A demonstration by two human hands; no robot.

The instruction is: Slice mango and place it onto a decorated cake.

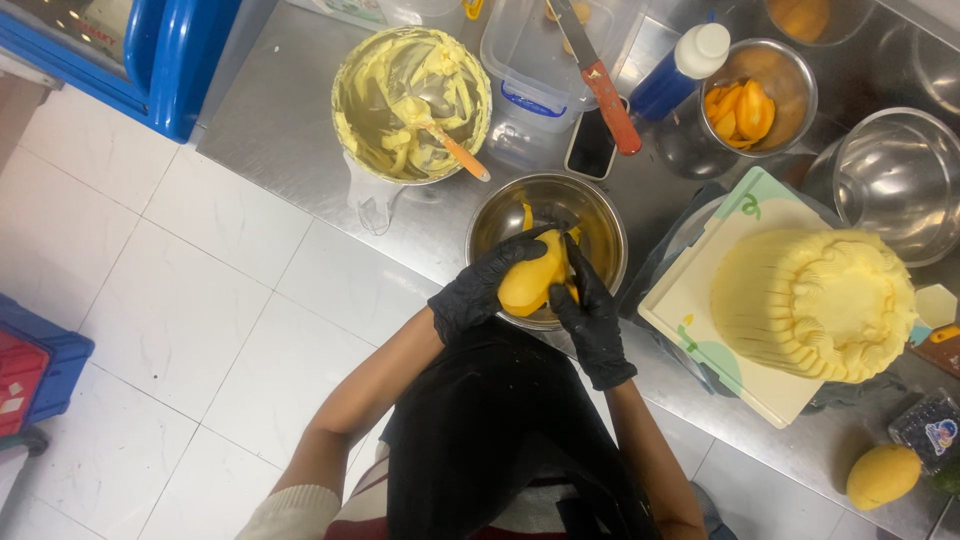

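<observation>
I cup the peeled mango (530, 282) in my left hand (485, 285), black-gloved fingers (520, 250) wrapped tight around its far side so the slippery flesh cannot turn. My right hand (592, 315) presses against the mango's right side, fingers closed around what looks like a small blade handle, though I cannot see the tool itself clearly. I hold the mango directly over the near rim of the steel bowl (600, 225), so that peel and juice drop in; one yellow strip (526, 216) already lies inside that bowl.

Right of the bowl, a cutting board (690, 300) carries a round cake (815, 305) piped all over in pale yellow cream, set aside from the wet work. Further right of the bowl, near the tabletop (290, 120) edge, a whole unpeeled mango (882, 476) waits within reach.

Beyond the bowl lies a dark phone (591, 145), and a red-handled knife (605, 85) rests across a clear plastic tub (530, 60). Left of that, beyond the bowl, a cream-smeared mixing bowl (410, 100) holds an orange-handled spatula (450, 145). Far right of the steel bowl, a small metal cup (755, 95) keeps the cut mango slices (740, 110) together, beside a blue bottle (680, 70).
</observation>
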